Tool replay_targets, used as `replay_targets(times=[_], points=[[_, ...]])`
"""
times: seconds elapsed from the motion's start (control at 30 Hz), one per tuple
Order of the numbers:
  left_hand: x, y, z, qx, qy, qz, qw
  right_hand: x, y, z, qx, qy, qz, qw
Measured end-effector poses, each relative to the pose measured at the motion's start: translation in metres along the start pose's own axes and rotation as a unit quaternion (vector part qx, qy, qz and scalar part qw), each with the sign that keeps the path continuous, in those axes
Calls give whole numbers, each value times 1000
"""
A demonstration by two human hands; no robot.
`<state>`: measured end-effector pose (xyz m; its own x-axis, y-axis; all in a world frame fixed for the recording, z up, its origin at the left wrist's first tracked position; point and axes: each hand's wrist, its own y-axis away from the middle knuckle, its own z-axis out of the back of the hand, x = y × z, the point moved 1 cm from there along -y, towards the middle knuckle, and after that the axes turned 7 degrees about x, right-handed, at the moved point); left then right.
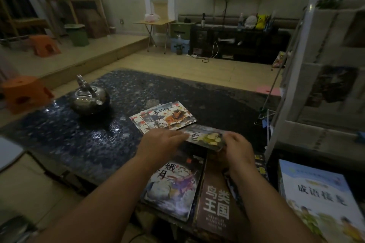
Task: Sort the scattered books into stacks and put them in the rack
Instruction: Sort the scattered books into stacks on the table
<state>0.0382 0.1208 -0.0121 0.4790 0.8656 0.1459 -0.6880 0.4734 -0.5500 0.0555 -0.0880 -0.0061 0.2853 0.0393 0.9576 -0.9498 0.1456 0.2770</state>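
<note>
**Held item.** Thin book sits between both hands, low over the dark pebbled surface, at 5 o'clock of the fanned stack and just beside it. Cannot tell whether its underside touches the surface.

**Hands.**
- Right grip: fingers curled, pinching the book's right edge.
- Left grip: fingers laid fairly straight over the left edge, thumb hidden. It reads as steadying rather than clamping.

**Why held so (judgement).** A thin, floppy cover is kept flat and square by an edge in each hand. The covers in the fan look alike in format, so this one likely goes on top of them.

**Fanned stack.** Several thin books overlap, with edges stepped out toward 9 o'clock and not squared. It would probably need squaring up before racking.

**Around.**
- Kettle stands at 10 o'clock of the stack, apart from it.
- At 6 o'clock, partly under the forearms, lies a picture book, with a brown book just beside it at 3 o'clock.
- Pale blue book lies at 4 o'clock. What it lies on is unclear.
- Orange stool is on the floor at 9 o'clock.

**Rack.** The white rack stands at 2 to 3 o'clock, near the surface's right end. Blurred books already sit in its pockets.

**In the way (judgement).** The kettle is clear of the stack. The forearms cover the unsorted books.
</note>
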Motion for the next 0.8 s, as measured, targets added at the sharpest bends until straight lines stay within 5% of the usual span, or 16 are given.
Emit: replay_targets(times=[0.1,0.23,0.33,0.47,0.8], points=[[-2,1,8,10,75,91,993,-4,0,4,-27,36,9,999],[3,0,7,63,171,312,932,-6,2,3,7,69,30,997],[14,3,-6,120,278,435,848,-10,6,-1,67,90,39,993],[24,13,-19,93,412,529,736,-12,13,-10,146,172,62,972],[40,23,-21,129,343,552,749,-24,27,-29,184,475,181,841]])
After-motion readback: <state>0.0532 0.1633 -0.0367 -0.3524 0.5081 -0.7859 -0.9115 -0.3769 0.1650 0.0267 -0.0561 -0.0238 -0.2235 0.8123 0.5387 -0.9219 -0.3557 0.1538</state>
